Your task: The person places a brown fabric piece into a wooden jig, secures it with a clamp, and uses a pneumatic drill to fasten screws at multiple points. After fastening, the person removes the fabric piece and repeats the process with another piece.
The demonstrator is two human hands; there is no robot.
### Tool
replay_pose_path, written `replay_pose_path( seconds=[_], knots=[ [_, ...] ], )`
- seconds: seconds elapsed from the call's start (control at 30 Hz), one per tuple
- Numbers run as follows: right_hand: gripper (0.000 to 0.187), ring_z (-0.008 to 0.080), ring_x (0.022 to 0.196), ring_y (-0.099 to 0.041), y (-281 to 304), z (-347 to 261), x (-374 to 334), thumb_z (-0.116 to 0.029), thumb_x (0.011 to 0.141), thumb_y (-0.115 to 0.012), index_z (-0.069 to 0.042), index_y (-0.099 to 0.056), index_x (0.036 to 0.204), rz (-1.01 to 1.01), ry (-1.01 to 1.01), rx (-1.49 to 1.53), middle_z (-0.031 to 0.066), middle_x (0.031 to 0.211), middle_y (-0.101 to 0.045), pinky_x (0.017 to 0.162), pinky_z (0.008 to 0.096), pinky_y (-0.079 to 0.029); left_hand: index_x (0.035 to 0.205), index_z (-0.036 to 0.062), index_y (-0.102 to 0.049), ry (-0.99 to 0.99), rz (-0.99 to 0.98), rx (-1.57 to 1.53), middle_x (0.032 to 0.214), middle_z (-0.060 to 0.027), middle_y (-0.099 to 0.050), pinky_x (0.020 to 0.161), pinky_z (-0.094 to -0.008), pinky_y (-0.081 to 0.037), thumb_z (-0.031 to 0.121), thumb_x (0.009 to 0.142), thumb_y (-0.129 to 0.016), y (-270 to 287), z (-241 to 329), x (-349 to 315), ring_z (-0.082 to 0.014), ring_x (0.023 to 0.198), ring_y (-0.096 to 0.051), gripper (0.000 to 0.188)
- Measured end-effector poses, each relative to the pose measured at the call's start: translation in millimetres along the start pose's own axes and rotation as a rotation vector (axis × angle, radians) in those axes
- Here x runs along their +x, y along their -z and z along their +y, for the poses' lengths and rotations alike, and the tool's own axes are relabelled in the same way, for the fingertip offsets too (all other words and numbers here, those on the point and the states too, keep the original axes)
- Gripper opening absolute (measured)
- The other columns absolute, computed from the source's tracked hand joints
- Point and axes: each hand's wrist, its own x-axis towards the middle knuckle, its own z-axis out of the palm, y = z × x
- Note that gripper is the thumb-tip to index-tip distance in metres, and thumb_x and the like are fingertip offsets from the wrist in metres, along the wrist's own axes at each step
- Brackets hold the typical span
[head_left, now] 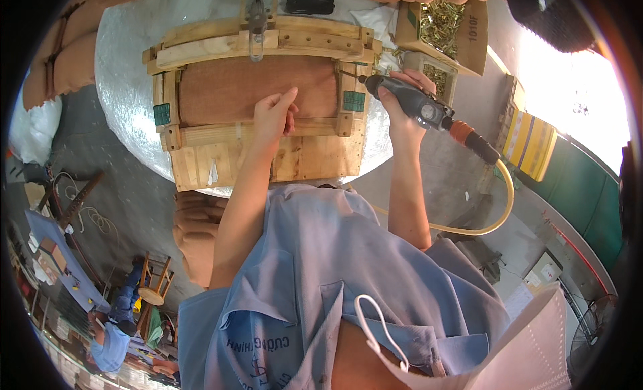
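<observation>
Under it all, a big round table (134, 108) wrapped in shiny see-through plastic. Off to the near left, well apart from the table, a co-worker (110, 346) in a blue shirt. On the table, a wooden frame (268, 165) with bent rails on its far side. At the far right, an open cardboard box (472, 38) full of gold-coloured metal bits, and just nearer, a smaller box (452, 80) with more. At the far middle, a metal clamp (257, 18) poking over the far rails, in the way there. Just right of the clamp, a small black case (309, 5).

Both arms stretched out from the body. Left hand (273, 115) above the frame, thumb out, fingers curled in; cannot tell if holding something tiny. Right hand (400, 118) wrapped around a grey power tool (415, 103), with a yellow hose (511, 189) curving off its back end.

Inside the frame, a reddish-brown panel (248, 82), partly hidden by the left hand and left of the right hand. Tool tip pointing left at the frame's right end; cannot tell if touching.
</observation>
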Motion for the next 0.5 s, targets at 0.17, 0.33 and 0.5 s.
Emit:
replay_pose_path(
  seconds=[0.17,0.33,0.5],
  knots=[
    [0.059,0.0198,0.107,-0.073,-17,-17,8,0.000,0.080,-0.088,-0.002,-0.059,0.131,-0.039,-0.023,-0.016,0.0133,0.115,-0.075,0.097,0.0351,-0.059,0.071,0.0078,-0.062,-0.001,0.020,-0.006,0.051,-0.0004,-0.053,0.038,-0.0260,-0.033,0.040,0.102,-0.079,-2,-2,0,-0.0092,0.038,-0.047,0.048],
    [0.048,0.0164,0.099,-0.074,-31,-25,33,0.000,0.078,-0.088,-0.003,-0.064,0.119,-0.111,-0.020,-0.039,0.0087,0.103,-0.077,0.091,0.0335,-0.061,0.069,0.0075,-0.062,-0.026,0.026,0.006,0.049,-0.0009,-0.054,0.037,-0.0261,-0.033,0.039,0.103,-0.078,-2,-7,3,-0.0090,0.036,-0.046,0.049],
    [0.042,0.0141,0.096,-0.074,-28,-13,48,-0.003,0.076,-0.089,-0.004,-0.065,0.111,-0.165,-0.005,-0.054,0.0062,0.102,-0.077,0.085,0.0327,-0.061,0.070,0.0073,-0.063,-0.061,0.006,-0.008,0.050,-0.0012,-0.054,0.036,-0.0258,-0.034,0.039,0.103,-0.078,-1,-7,4,-0.0090,0.036,-0.047,0.049]
  ],
)
